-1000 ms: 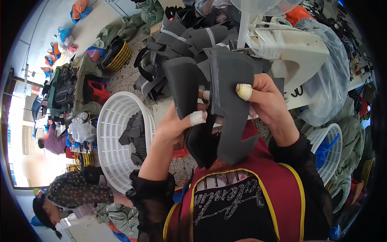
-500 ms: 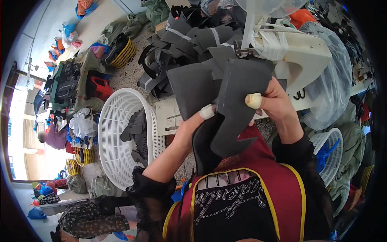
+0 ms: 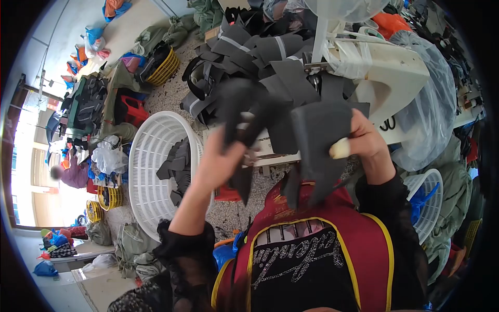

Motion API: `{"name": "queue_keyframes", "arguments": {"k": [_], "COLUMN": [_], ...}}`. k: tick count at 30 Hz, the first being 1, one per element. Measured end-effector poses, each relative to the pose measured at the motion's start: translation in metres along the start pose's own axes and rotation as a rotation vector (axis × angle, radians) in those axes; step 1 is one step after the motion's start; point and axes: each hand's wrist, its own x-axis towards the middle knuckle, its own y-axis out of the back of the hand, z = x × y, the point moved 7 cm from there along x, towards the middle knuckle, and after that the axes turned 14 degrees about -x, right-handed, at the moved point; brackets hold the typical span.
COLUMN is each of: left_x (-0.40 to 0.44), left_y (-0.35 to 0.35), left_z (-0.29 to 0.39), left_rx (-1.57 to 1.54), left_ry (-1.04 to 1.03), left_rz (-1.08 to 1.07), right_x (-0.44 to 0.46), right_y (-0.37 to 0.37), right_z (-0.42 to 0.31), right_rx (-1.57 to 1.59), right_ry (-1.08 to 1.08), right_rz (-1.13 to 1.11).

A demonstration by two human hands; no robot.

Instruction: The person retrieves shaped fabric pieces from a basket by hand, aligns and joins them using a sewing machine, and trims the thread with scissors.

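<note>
Pinching a dark grey panel [image 3: 322, 130] in the right hand [image 3: 364, 138], with the pale-wrapped thumb [image 3: 340, 148] on the near face and a narrow grip at the outer side. Reaching inward from that grip, then, with the long axis running down towards the red apron [image 3: 358, 234]; nearer the right hand than the left hand [image 3: 210, 166]. Looking matt and smooth, broad and gently curved across the top, dropping into narrower, blurred dark parts below (impossible to count the layers from here). Over on the other side, closing the left hand around a blackish piece [image 3: 241, 99], badly smeared by motion, just beside the panel; can't tell about contact between the two. Up in the air with both, in front of the white worktop [image 3: 382, 136] and below the heap of grey cut pieces [image 3: 234, 47], well apart from the white basket [image 3: 146, 156] on the left.
</note>
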Motion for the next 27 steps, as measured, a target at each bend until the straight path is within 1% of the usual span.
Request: {"name": "queue_keyframes", "arguments": {"k": [1, 2, 3, 4, 7, 8, 9, 11, 12, 14, 15, 17, 19, 23, 25, 27], "left_x": [-0.001, 0.0, 0.002, 0.008, 0.007, 0.008, 0.003, 0.004, 0.008, 0.019, 0.023, 0.031, 0.055, 0.091, 0.1, 0.104], "left_y": [0.02, 0.031, 0.039, 0.039, -0.007, -0.025, -0.048, -0.032, -0.032, -0.039, -0.042, -0.05, -0.048, -0.043, -0.041, -0.04], "left_z": [-0.007, 0.002, 0.009, 0.008, 0.006, 0.011, 0.017, 0.008, 0.012, 0.023, 0.023, 0.03, 0.016, -0.008, -0.014, -0.015], "left_rx": [-0.219, -0.356, -0.491, -0.559, -0.556, -0.577, -0.68, -0.517, -0.36, -0.046, -0.1, -0.204, -0.226, -0.323, -0.388, -0.39], "left_ry": [0.155, 0.005, -0.147, -0.167, -0.16, -0.176, -0.159, -0.254, -0.361, -0.565, -0.5, -0.374, -0.323, -0.24, -0.223, -0.203], "left_rz": [0.096, 0.037, -0.028, -0.083, -0.092, -0.158, -0.238, -0.077, -0.068, -0.041, 0.001, 0.083, 0.112, 0.119, 0.09, 0.077], "right_x": [-0.005, -0.013, -0.014, -0.014, -0.006, 0.001, 0.005, -0.001, -0.003, -0.011, -0.019, -0.028, -0.038, -0.049, -0.045, -0.043], "right_y": [0.007, 0.014, 0.013, 0.008, -0.015, -0.026, -0.033, -0.024, -0.021, 0.0, 0.01, 0.023, 0.037, 0.045, 0.046, 0.051], "right_z": [0.0, 0.007, 0.005, 0.004, -0.003, -0.001, 0.001, 0.011, 0.014, 0.021, 0.024, 0.03, 0.038, 0.065, 0.065, 0.068], "right_rx": [0.047, 0.177, 0.219, 0.258, 0.32, 0.353, 0.388, 0.35, 0.331, 0.281, 0.253, 0.28, 0.302, 0.43, 0.402, 0.391], "right_ry": [-0.022, -0.133, -0.1, -0.067, 0.003, 0.009, 0.015, -0.049, -0.086, -0.305, -0.413, -0.46, -0.505, -0.512, -0.518, -0.526], "right_rz": [0.049, 0.129, 0.144, 0.164, 0.168, 0.021, -0.126, -0.094, -0.081, 0.236, 0.396, 0.505, 0.613, 0.678, 0.703, 0.713]}}
